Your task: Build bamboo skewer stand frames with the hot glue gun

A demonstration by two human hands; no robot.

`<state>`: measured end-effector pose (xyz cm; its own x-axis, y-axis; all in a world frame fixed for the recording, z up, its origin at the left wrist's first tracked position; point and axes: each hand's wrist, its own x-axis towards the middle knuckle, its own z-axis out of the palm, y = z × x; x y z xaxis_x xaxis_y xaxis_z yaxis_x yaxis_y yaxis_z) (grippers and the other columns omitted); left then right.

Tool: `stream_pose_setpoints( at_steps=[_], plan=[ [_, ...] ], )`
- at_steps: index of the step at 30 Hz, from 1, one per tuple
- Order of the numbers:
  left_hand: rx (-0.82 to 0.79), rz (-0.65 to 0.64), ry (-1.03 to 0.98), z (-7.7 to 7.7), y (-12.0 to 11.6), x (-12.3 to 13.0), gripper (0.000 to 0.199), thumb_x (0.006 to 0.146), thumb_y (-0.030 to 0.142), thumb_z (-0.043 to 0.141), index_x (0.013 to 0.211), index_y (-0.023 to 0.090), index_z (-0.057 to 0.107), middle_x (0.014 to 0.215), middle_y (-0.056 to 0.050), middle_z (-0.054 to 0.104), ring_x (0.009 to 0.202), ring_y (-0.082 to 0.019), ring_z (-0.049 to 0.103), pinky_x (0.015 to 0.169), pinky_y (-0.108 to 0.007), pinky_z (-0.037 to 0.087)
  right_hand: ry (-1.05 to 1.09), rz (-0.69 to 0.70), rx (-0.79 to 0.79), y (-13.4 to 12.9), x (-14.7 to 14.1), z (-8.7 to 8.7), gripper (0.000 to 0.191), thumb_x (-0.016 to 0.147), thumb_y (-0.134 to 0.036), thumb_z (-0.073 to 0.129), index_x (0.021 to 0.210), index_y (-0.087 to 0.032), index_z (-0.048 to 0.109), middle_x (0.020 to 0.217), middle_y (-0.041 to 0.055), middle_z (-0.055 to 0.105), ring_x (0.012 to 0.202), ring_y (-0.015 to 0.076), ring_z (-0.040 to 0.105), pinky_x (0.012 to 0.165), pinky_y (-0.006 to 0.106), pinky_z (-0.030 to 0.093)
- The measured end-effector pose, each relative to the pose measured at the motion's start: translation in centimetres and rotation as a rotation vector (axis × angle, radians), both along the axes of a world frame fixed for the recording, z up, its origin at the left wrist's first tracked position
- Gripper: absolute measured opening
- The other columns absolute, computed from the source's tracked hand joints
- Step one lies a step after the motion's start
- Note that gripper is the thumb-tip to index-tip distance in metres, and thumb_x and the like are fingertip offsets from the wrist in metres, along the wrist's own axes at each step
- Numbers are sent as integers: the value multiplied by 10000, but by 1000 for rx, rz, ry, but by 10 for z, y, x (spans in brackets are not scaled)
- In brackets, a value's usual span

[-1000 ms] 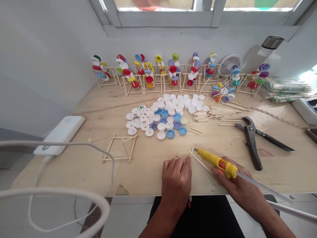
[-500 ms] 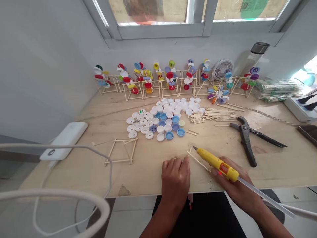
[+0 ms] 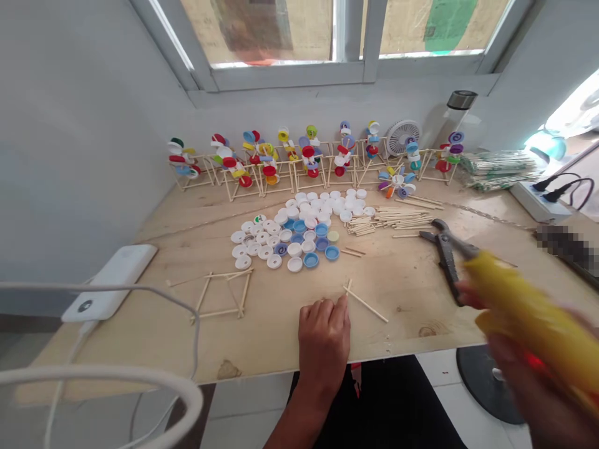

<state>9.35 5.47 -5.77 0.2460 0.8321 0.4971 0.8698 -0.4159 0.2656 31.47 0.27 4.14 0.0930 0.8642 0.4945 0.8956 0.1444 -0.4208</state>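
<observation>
From my distant seat I can read no word or number for certain. A round white plastic cap (image 3: 259,219) carries a green print too small to decipher; a round violet-blue plastic cap (image 3: 281,249) shows a curl resembling an "e"; green print on the pale, wrapped stick bundles (image 3: 500,163) is illegible to me.

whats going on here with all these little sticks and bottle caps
A person's right hand holds a yellow plastic glue gun, blurred, off to the right. The curled left hand rests on the pale wooden table by two crossed wooden sticks; any grip is hidden. Loose white and blue plastic caps lie ahead, and wooden-stick frames bearing colourful cap wheels stand along the wall.
</observation>
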Motion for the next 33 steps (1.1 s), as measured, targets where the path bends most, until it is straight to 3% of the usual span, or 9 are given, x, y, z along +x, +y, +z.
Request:
stream_pose_setpoints(
  at_steps=[3, 6, 14, 19, 26, 33],
  plan=[
    [24, -16, 15, -1, 1, -2, 217, 877, 118, 465, 979, 149, 654, 660, -25, 592, 647, -162, 542, 654, -322, 371, 27, 262, -122, 12, -10, -16, 284, 828, -315, 539, 1111, -297, 522, 943, 52, 666, 775, 223, 663, 631, 310, 534],
    [49, -30, 24, -1, 2, -3, 216, 878, 116, 465, 985, 142, 650, 669, -23, 597, 648, -161, 548, 655, -321, 370, 8, 362, -176, 23, -9, -31, 285, 843, -265, 502, 1126, -232, 522, 955, 71, 670, 788, 193, 653, 643, 278, 519],
    [79, -31, 23, -2, 2, -3, 209, 886, 115, 460, 969, 140, 650, 659, -18, 594, 638, -153, 545, 660, -311, 372, -308, 151, 97, 38, 73, -54, 286, 849, -239, 532, 1128, -181, 510, 1075, 135, 632, 954, 242, 605, 816, 365, 472],
    [92, -31, 13, -3, 3, -2, 217, 882, 107, 454, 982, 149, 642, 657, -12, 592, 650, -153, 553, 658, -307, 366, -472, 60, 50, 59, 113, -60, 208, 891, -274, 489, 1075, -200, 551, 1077, 153, 656, 935, 255, 612, 805, 366, 424],
    [75, -16, 2, -3, 2, -1, 221, 881, 109, 455, 981, 149, 648, 666, -13, 597, 655, -153, 566, 660, -314, 381, -685, 10, -3, 79, 138, -63, 232, 932, -277, 409, 1065, -188, 578, 1046, 134, 676, 964, 258, 584, 802, 360, 368],
    [62, -12, 2, -1, 2, -1, 223, 879, 108, 460, 975, 142, 658, 664, -17, 599, 638, -153, 557, 659, -319, 382, -750, -108, -29, 79, 137, -67, 170, 886, -246, 477, 991, -184, 596, 969, 148, 677, 929, 287, 567, 780, 389, 350]
  ],
)
